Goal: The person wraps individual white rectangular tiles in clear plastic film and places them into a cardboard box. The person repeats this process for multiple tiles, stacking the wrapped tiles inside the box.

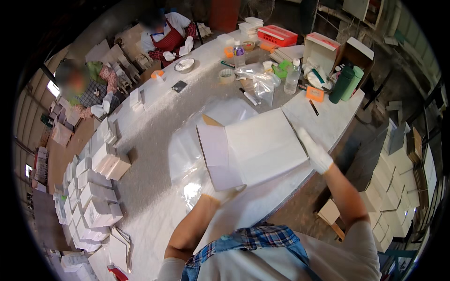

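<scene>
A white cardboard box point(262, 145) lies on the long table in front of me, with a flap point(214, 150) standing out at its left end. My left hand point(219, 191), in a white glove, is at the box's near left corner with the thumb along the near edge; its other fingers are partly hidden. My right hand point(315, 151), also gloved in white, lies along the right side of the box, fingers stretched out and pressed against it. Clear plastic sheeting point(180, 140) spreads under and left of the box.
Stacked white blocks point(96, 187) fill the table's left end. Beyond the box are a marker point(250, 96), a tape roll point(227, 76), water bottles point(292, 77), a green flask point(341, 84) and a red box point(277, 35). Two people work across the table. White cartons point(391, 187) are piled at right.
</scene>
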`<state>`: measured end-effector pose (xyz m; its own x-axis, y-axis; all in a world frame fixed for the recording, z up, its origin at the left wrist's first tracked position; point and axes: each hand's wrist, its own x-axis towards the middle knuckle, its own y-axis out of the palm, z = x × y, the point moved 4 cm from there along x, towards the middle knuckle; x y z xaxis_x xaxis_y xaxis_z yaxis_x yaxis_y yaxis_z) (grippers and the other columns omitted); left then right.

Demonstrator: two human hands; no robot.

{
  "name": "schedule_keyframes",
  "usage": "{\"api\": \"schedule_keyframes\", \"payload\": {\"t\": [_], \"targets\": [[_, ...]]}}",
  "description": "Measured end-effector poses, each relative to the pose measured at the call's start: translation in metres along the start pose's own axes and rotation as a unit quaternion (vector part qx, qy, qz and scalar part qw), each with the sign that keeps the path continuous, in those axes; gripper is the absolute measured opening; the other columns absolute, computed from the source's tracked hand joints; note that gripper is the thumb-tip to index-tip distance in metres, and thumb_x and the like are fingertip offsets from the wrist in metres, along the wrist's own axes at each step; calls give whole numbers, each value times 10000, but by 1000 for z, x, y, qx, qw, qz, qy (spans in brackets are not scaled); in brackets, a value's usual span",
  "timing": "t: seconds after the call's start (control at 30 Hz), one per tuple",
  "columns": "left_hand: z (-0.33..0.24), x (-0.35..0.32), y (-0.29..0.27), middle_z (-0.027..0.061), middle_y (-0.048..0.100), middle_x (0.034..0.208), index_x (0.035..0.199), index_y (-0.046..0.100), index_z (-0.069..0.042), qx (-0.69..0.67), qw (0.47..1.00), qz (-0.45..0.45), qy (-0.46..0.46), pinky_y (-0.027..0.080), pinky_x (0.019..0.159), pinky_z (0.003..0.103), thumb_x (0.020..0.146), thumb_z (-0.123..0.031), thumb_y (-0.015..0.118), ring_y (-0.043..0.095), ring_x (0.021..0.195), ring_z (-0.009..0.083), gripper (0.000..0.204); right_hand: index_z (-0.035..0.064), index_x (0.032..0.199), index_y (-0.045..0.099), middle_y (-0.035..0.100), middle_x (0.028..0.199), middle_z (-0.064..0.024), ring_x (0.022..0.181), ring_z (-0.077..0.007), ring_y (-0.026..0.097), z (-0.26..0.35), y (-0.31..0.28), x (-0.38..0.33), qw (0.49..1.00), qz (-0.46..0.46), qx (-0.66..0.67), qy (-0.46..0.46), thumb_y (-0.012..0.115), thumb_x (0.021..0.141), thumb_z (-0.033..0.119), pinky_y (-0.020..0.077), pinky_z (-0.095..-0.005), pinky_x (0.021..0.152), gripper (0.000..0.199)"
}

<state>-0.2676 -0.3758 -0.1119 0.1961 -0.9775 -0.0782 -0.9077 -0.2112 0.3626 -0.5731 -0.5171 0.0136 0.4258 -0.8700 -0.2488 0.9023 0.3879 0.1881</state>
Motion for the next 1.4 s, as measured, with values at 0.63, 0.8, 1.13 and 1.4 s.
{"api": "schedule_keyframes", "payload": {"t": [0.63, 0.8, 1.13, 1.4], "targets": [[-55, -11, 55, 127, 536, 1494, 1514, 478, -58, -26, 996, 43, -76, 465, 1132, 385, 1063, -194, 564, 548, 1343, 272, 480, 28, 1573, 446, 605, 1364, -30, 1188, -106, 565, 37, 34, 10, 985, 58, -151, -61, 642, 1045, 247, 474, -286, 1039, 604], [-57, -7, 59, 127, 534, 1497, 1515, 476, -56, 20, 998, 37, -52, 462, 1136, 385, 1063, -193, 566, 545, 1348, 270, 481, 24, 1567, 458, 615, 1327, -23, 1149, -102, 568, 46, 34, 9, 974, 44, -215, -54, 638, 1044, 251, 479, -281, 1015, 597], [-51, 2, 64, 128, 531, 1503, 1517, 474, -52, 52, 997, 38, -51, 457, 1144, 385, 1063, -189, 571, 538, 1358, 267, 484, 48, 1526, 518, 670, 1135, -4, 991, -88, 620, 39, 33, 6, 982, 13, -185, -25, 695, 1017, 255, 529, -271, 878, 577], [-50, 14, 68, 128, 528, 1508, 1519, 472, -50, 61, 995, 52, -51, 453, 1151, 384, 1063, -187, 575, 533, 1365, 264, 487, 54, 1532, 517, 676, 1212, -24, 1028, -86, 626, 41, 34, 9, 980, 24, -192, -45, 670, 1030, 220, 530, -272, 925, 550]]}}
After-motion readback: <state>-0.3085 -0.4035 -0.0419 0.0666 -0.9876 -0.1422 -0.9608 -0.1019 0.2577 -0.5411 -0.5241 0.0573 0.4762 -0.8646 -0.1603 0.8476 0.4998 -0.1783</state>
